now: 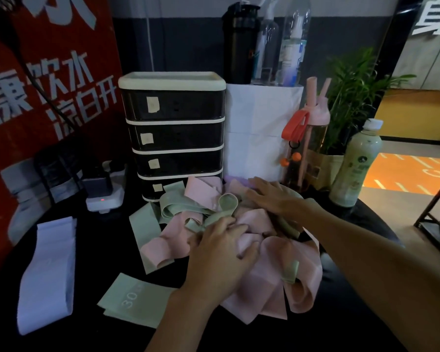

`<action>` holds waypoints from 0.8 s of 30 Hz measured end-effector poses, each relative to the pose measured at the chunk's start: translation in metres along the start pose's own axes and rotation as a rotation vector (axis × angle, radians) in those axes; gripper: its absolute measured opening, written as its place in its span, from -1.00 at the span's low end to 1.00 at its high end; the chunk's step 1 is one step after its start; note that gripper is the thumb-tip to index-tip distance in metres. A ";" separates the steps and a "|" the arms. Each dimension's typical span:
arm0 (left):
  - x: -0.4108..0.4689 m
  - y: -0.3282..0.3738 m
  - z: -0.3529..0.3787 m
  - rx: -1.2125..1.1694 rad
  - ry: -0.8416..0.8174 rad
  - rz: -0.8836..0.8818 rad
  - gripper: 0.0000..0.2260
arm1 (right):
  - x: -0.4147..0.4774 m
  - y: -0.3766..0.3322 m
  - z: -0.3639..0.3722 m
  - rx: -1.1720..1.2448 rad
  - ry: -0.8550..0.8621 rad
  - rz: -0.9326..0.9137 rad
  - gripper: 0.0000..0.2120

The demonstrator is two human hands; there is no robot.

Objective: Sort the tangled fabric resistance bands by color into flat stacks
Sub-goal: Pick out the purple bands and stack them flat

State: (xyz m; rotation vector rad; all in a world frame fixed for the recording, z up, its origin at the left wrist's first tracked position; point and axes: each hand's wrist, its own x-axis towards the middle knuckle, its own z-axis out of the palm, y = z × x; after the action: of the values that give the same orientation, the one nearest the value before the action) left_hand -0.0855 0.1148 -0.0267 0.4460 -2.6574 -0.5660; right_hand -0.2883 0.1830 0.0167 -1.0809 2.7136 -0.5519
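Pink and green tangled pile [269, 270] sits mid-desk [99, 250]. I see my left hand [221, 252] grasping a pink band [248, 238] in it; right hand [274, 196] released, flat on its far edge. Lilac stack [46, 273], green stack [132, 298]: near left.

The room was dim. A black surface [92, 250] stood before a dark grey wall [188, 41]. At the left hung a red banner [15, 59] with white characters. A black drawer unit [173, 133] with cream trim stood at the back, just beside a white box [262, 130]. A green plant [353, 92] rose at the right. Beyond it, brighter light fell on an orange floor [412, 171].
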 end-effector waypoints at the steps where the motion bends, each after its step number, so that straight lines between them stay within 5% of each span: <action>1: 0.000 0.000 0.000 -0.005 0.005 0.001 -0.38 | 0.004 0.003 0.004 -0.014 -0.009 0.036 -0.52; 7: 0.000 0.001 0.001 -0.003 0.018 0.009 -0.38 | 0.012 0.008 0.020 -0.177 -0.076 0.087 -0.41; 24: 0.001 0.000 0.001 0.006 -0.011 -0.009 -0.50 | 0.019 0.017 0.026 -0.095 0.003 0.129 -0.36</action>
State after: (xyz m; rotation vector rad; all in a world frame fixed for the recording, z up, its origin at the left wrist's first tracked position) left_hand -0.0868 0.1152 -0.0276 0.4581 -2.6695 -0.5645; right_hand -0.3056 0.1738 -0.0142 -0.9173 2.8127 -0.4094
